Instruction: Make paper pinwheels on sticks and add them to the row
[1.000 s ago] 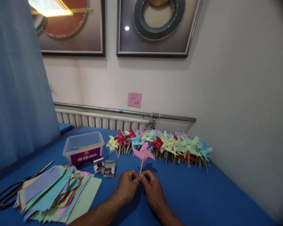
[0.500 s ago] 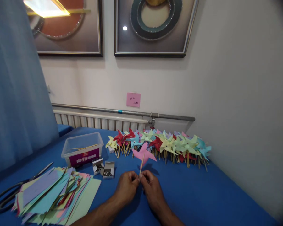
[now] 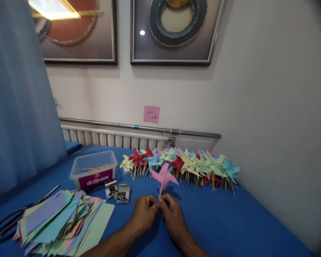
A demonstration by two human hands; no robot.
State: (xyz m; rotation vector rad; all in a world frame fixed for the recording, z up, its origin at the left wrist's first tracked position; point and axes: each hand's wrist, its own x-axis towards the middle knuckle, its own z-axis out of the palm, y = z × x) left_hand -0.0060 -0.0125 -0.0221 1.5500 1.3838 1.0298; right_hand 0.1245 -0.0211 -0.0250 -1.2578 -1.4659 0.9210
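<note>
Left hand (image 3: pixel 144 212) and right hand (image 3: pixel 174 215) pinch a pink paper pinwheel (image 3: pixel 169 178) by its wooden stick (image 3: pixel 162 188), looks basically built, loads of multicoloured paper pinwheels (image 3: pixel 191 165) done, mixed-colour paper sheets (image 3: pixel 46 214) left.

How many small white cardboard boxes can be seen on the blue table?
3: a left open box near the clear plastic tub; a right open box beside it; a third box partly covered by the leftmost pale-yellow paper pinwheel. Others may be hidden.

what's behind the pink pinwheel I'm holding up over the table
Behind the pink pinwheel are more pinwheels, red, yellow, green and blue among them, and some of the blue table. Whatever sits directly behind its blades is covered.
</note>
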